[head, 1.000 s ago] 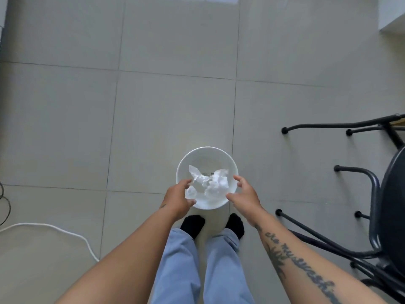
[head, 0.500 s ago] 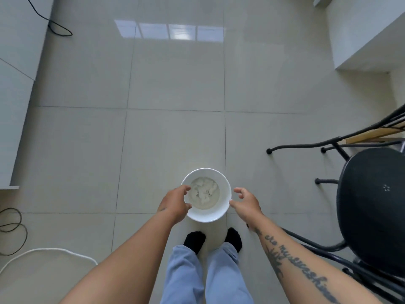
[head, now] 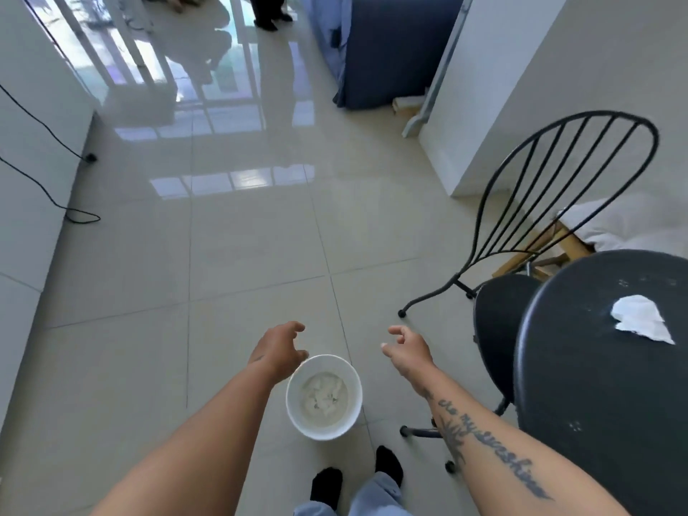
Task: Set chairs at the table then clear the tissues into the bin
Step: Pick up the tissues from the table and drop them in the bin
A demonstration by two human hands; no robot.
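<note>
A white round bin (head: 353,385) stands on the tiled floor just ahead of my feet, with crumpled tissues (head: 323,395) lying at its bottom. My left hand (head: 280,348) hovers above the bin's left rim, fingers apart and holding nothing. My right hand (head: 406,348) is raised to the right of the bin, also loose and empty. One white tissue (head: 639,319) lies on the round black table (head: 580,366) at the right. A black wire-backed chair (head: 499,322) is tucked against the table's far left side.
A white wall corner (head: 521,106) rises behind the chair. A wooden frame with a white cushion (head: 610,225) sits beyond the table. Black cables (head: 56,202) run along the left wall. A blue fabric-covered piece of furniture (head: 372,50) and a person's feet stand far back.
Both hands let go of the tissues, which dropped into the bin, then lifted up and apart. My view tilted upward, bringing the table, chair and far room into sight.
</note>
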